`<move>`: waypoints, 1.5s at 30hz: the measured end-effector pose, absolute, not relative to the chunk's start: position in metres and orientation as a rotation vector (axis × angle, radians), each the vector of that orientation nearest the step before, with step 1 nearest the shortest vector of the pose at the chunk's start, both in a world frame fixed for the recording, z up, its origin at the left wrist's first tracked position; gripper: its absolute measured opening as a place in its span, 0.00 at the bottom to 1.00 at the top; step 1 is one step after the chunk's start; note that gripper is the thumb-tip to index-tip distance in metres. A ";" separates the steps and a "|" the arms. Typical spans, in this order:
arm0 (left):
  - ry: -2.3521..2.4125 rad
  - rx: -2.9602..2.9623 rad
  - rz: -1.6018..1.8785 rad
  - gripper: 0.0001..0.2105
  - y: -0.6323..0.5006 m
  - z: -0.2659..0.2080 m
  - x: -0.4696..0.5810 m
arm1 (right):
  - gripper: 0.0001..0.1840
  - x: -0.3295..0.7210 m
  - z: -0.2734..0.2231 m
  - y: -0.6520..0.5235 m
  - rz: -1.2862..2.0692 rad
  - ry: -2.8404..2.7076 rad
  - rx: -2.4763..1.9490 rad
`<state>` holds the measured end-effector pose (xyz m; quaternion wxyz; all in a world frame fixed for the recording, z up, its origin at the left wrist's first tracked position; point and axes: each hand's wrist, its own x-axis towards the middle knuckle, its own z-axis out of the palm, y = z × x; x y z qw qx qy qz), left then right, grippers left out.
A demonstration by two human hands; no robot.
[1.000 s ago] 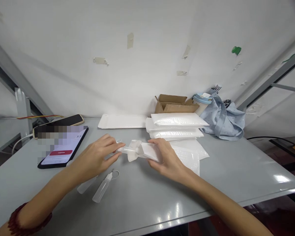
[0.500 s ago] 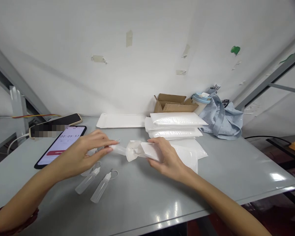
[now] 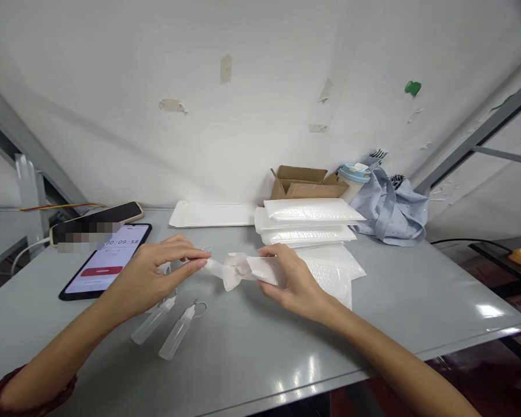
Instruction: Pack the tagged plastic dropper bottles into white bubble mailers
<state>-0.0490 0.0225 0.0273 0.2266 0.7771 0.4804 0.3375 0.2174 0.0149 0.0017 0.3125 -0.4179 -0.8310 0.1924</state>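
Observation:
Between thumb and fingers, my left hand (image 3: pixel 167 267) pinches the capped end of a clear plastic dropper bottle (image 3: pixel 215 267). The bottle's other end points into the open mouth of a white bubble mailer (image 3: pixel 264 270); how far in it sits I cannot tell. Wrapped around the mailer, my right hand (image 3: pixel 293 279) squeezes it from both edges so that its flap bulges. Below my left hand two more dropper bottles lie on the table, one nearer the front (image 3: pixel 176 336) and one to its left (image 3: pixel 151 324). Other pieces beneath the hand are partly hidden.
White bubble mailers (image 3: pixel 312 209) are stacked behind my right hand, beside a cardboard box (image 3: pixel 308 185), a lidded cup (image 3: pixel 353 179) and a blue cloth bag (image 3: pixel 386 208). A phone with a running timer (image 3: pixel 108 260) and a dark device (image 3: pixel 99 223) lie at left.
My left hand has moved slightly right, bringing the bottle closer to the mailer's mouth. My right hand holds the mailer in nearly the same place.

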 end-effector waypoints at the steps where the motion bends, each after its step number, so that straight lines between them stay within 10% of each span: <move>1: 1.366 2.103 0.940 0.11 0.022 0.027 -0.048 | 0.23 0.217 0.002 0.015 0.540 -2.178 -1.101; 11: 1.614 1.956 0.716 0.15 0.028 0.016 -0.045 | 0.25 0.219 -0.001 0.020 0.712 -2.188 -1.219; 19: 1.589 2.070 0.636 0.13 0.033 -0.014 -0.035 | 0.51 0.218 -0.009 0.024 0.554 -2.576 -1.184; 45: 1.276 1.783 0.744 0.12 0.012 -0.003 -0.016 | 0.33 0.215 0.006 0.013 0.759 -2.419 -1.064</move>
